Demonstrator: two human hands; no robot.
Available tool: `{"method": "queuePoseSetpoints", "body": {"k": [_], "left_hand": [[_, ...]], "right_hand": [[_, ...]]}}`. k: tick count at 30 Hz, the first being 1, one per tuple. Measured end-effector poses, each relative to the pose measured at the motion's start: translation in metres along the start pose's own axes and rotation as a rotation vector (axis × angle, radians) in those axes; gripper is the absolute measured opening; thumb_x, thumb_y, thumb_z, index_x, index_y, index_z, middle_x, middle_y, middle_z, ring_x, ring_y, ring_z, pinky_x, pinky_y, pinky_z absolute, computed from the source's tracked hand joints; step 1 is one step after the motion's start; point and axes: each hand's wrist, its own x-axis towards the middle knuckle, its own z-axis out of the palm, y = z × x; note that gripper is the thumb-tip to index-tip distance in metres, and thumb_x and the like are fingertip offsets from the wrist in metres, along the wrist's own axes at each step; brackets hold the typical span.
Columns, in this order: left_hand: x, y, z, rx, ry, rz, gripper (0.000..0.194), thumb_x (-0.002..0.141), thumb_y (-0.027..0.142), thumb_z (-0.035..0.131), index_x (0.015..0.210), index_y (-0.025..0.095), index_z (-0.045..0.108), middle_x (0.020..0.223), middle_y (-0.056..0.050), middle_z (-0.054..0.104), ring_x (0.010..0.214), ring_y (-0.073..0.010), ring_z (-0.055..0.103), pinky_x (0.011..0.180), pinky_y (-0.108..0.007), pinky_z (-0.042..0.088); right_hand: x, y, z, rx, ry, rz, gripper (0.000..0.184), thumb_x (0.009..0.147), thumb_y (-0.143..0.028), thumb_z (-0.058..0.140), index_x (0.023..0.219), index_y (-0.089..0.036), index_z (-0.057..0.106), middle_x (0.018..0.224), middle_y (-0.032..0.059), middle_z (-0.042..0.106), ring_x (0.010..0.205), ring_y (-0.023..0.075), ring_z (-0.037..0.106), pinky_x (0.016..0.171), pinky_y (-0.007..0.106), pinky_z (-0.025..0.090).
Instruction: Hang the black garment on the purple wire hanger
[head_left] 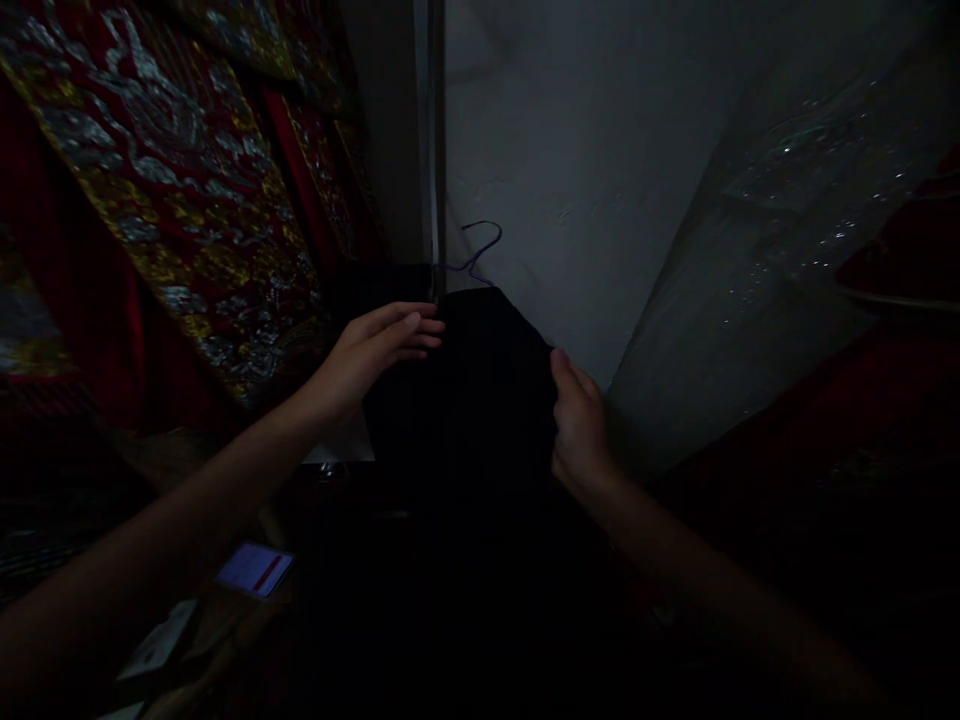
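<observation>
A black garment (472, 400) hangs in front of me on a thin wire hanger (474, 265), whose hook rises above the collar area. The cloth is so dark that its exact kind cannot be made out. My left hand (382, 345) rests against its upper left part with the fingers stretched out towards the middle. On the right, my right hand (581, 415) grips the garment's edge, thumb on top and fingers curled round behind the cloth.
Red cloth with gold and silver embroidery (187, 180) hangs at the left. Behind stands a pale wall (570, 150) with a vertical metal pole (431, 130). Clear plastic sheeting (750, 260) covers dark red items at right. A lit phone (256, 569) lies lower left.
</observation>
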Motion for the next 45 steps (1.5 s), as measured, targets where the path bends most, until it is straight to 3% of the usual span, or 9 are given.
{"method": "queuePoseSetpoints", "body": {"k": [3, 8, 10, 14, 17, 22, 30, 37, 45], "left_hand": [[-0.006, 0.003, 0.003, -0.092, -0.023, -0.059, 0.045, 0.093, 0.047, 0.059, 0.125, 0.016, 0.065, 0.125, -0.013, 0.071, 0.115, -0.0292, 0.068, 0.1, -0.046, 0.053], [-0.029, 0.0, -0.001, -0.111, -0.083, -0.343, 0.039, 0.087, 0.042, 0.064, 0.118, 0.018, 0.07, 0.119, -0.011, 0.073, 0.113, -0.0312, 0.068, 0.094, -0.045, 0.056], [-0.047, -0.001, -0.007, -0.058, -0.158, -0.496, 0.042, 0.082, 0.04, 0.068, 0.12, 0.022, 0.069, 0.116, -0.009, 0.074, 0.106, -0.0297, 0.07, 0.085, -0.04, 0.058], [-0.081, 0.004, -0.033, 0.263, -0.358, -0.565, 0.051, 0.078, 0.053, 0.067, 0.123, 0.03, 0.068, 0.097, -0.003, 0.075, 0.084, -0.0245, 0.07, 0.063, -0.031, 0.054], [-0.086, 0.011, -0.061, 0.504, -0.338, -0.431, 0.046, 0.081, 0.06, 0.061, 0.116, 0.032, 0.071, 0.083, -0.002, 0.073, 0.073, -0.0226, 0.066, 0.058, -0.03, 0.051], [-0.057, 0.009, -0.102, 0.639, -0.051, -0.191, 0.036, 0.075, 0.052, 0.067, 0.1, 0.026, 0.074, 0.084, -0.004, 0.075, 0.077, -0.0249, 0.068, 0.068, -0.034, 0.054], [-0.03, -0.03, -0.086, 1.026, 0.542, 0.439, 0.022, 0.094, 0.033, 0.055, 0.103, 0.017, 0.068, 0.106, -0.009, 0.069, 0.107, -0.0253, 0.063, 0.1, -0.042, 0.047], [-0.052, -0.108, -0.023, 1.112, -0.181, -0.029, 0.05, 0.101, 0.035, 0.044, 0.149, 0.023, 0.042, 0.096, -0.006, 0.074, 0.084, -0.0238, 0.071, 0.076, -0.035, 0.051], [-0.091, -0.197, 0.022, 0.934, -0.343, -0.283, 0.039, 0.095, 0.042, 0.056, 0.126, 0.02, 0.064, 0.106, -0.011, 0.076, 0.094, -0.0262, 0.073, 0.079, -0.033, 0.054]], "right_hand": [[-0.028, 0.005, 0.0, -0.15, -0.061, -0.16, 0.05, 0.097, -0.06, 0.045, 0.128, -0.024, 0.058, 0.129, 0.0115, 0.067, 0.127, 0.0307, 0.058, 0.101, 0.048, 0.052], [-0.075, -0.004, -0.004, -0.474, -1.004, -0.605, 0.054, 0.091, -0.061, 0.057, 0.131, -0.024, 0.056, 0.112, 0.01, 0.072, 0.091, 0.0241, 0.071, 0.071, 0.036, 0.059], [-0.081, -0.01, -0.004, -0.49, -1.147, -0.757, 0.046, 0.094, -0.053, 0.058, 0.131, -0.024, 0.055, 0.114, 0.0093, 0.072, 0.094, 0.022, 0.072, 0.071, 0.033, 0.059], [-0.055, -0.009, -0.005, -0.454, -0.782, -0.888, 0.028, 0.096, -0.03, 0.059, 0.124, -0.029, 0.059, 0.113, 0.0079, 0.07, 0.106, 0.0209, 0.068, 0.089, 0.036, 0.056], [-0.011, 0.002, -0.01, -0.523, -0.503, -0.679, 0.028, 0.093, -0.034, 0.062, 0.12, -0.027, 0.064, 0.116, 0.0086, 0.068, 0.116, 0.0255, 0.062, 0.1, 0.045, 0.05], [0.044, 0.022, -0.01, -0.326, -0.935, 0.022, 0.047, 0.087, -0.064, 0.06, 0.075, -0.019, 0.066, 0.067, 0.0002, 0.064, 0.064, 0.016, 0.061, 0.061, 0.028, 0.052], [0.106, -0.002, 0.025, 0.13, -0.471, 0.129, 0.043, 0.066, -0.059, 0.084, 0.071, -0.02, 0.068, 0.068, 0.0031, 0.072, 0.063, 0.0172, 0.065, 0.063, 0.027, 0.054], [0.11, 0.004, -0.019, 0.131, -0.249, 0.052, 0.04, 0.073, -0.058, 0.08, 0.076, -0.019, 0.069, 0.073, 0.004, 0.073, 0.071, 0.0211, 0.071, 0.068, 0.032, 0.055], [0.108, 0.03, -0.045, -0.008, -0.182, -0.039, 0.041, 0.079, -0.061, 0.07, 0.084, -0.02, 0.069, 0.082, 0.0048, 0.073, 0.084, 0.0234, 0.071, 0.082, 0.038, 0.055]]}}
